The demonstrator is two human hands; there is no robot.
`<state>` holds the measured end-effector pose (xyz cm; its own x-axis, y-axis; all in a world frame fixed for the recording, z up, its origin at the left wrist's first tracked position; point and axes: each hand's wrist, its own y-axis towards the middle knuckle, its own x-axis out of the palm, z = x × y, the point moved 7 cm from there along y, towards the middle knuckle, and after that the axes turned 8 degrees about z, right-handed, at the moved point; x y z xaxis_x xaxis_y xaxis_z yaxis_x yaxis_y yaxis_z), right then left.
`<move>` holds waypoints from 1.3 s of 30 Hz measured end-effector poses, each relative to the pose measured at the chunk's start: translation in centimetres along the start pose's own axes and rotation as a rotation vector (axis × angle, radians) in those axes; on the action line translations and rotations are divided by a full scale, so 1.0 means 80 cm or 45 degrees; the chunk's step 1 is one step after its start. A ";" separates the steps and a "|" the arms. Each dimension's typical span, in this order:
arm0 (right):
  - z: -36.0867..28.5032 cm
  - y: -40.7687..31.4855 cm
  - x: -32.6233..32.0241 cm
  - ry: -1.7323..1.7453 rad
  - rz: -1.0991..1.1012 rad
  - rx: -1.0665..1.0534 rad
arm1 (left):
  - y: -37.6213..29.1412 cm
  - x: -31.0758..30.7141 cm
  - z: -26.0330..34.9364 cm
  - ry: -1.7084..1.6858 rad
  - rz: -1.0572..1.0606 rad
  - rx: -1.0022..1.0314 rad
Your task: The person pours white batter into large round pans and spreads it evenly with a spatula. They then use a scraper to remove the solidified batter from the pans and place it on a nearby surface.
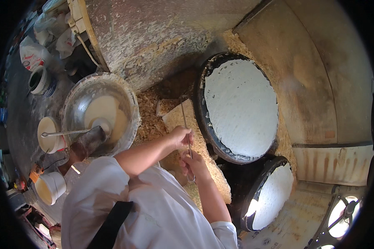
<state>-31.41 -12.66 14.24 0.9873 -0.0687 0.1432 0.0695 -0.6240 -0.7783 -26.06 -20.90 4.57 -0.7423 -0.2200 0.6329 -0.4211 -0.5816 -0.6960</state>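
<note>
Both my hands are on one thin metal rod (pixel 184 115) in front of my chest. My left hand (pixel 183 137) grips it farther along, and my right hand (pixel 191 163) closes on it nearer my body, beside its looped end. The far end of the rod reaches over a crusted ledge. Just right of the hands stands a large round griddle (pixel 202 115) with a black rim, its face covered by a thin white sheet of batter (pixel 241 107). A second black griddle with a white layer (pixel 274 197) sits at the lower right.
At left stands a wide metal basin (pixel 71 96) of pale batter, a ladle (pixel 65 133) lying across it. White buckets (pixel 57 186), a dark-mouthed tub (pixel 39 80) and plastic bags (pixel 31 53) are farther left. Stained panels (pixel 305 77) rise behind the griddles; a fan (pixel 347 211) is at lower right.
</note>
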 end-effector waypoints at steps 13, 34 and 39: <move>0.047 -0.128 -0.020 0.218 0.180 0.032 | -0.078 0.043 -0.113 -0.045 -0.141 -0.496; 0.127 -0.226 -0.182 -1.098 0.721 -0.290 | -0.132 0.131 -0.237 0.513 -0.289 -0.316; 0.051 -0.201 -0.155 -1.836 0.785 -0.617 | -0.093 0.117 -0.188 0.241 -0.120 -0.207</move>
<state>-44.20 1.39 22.46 0.1760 0.1812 -0.9676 -0.1359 -0.9690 -0.2062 -37.69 -6.83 10.57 -0.7736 -0.0119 0.6336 -0.5598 -0.4555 -0.6922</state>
